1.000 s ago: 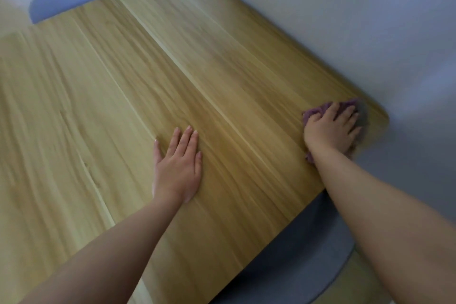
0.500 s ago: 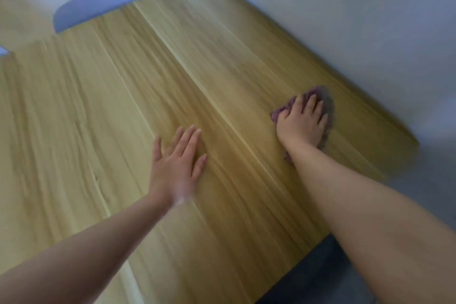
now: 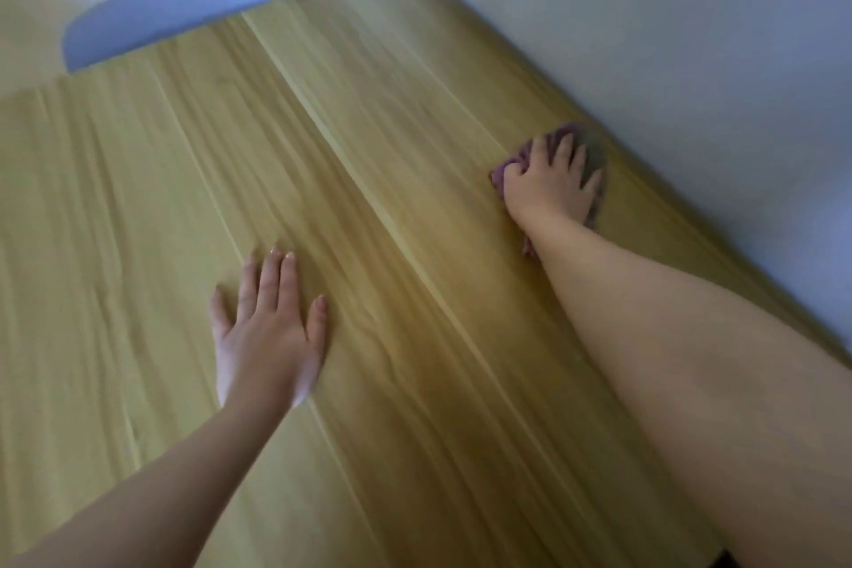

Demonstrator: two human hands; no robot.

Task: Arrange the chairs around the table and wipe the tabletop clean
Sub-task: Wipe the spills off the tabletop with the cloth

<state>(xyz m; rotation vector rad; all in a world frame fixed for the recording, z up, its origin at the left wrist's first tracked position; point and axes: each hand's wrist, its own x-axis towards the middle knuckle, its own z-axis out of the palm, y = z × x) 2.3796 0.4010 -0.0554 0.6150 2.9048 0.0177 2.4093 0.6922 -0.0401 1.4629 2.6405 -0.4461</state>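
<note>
Your right hand [image 3: 551, 187] was pressed down on the purple cloth [image 3: 594, 159], fingers spread rather than clenched. The cloth sat on the wooden table [image 3: 415, 106] near the wall-side edge. Your left hand [image 3: 267, 337] lay flat on the table, fingers straight, well apart from the cloth — holding nothing.

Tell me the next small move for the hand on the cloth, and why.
Probably slide the right hand and its purple cloth leftwards across the table, towards the left hand. The cloth lies close to the wall-side edge, with broad bare wood to its left, and the left hand rests flat, bracing.
</note>
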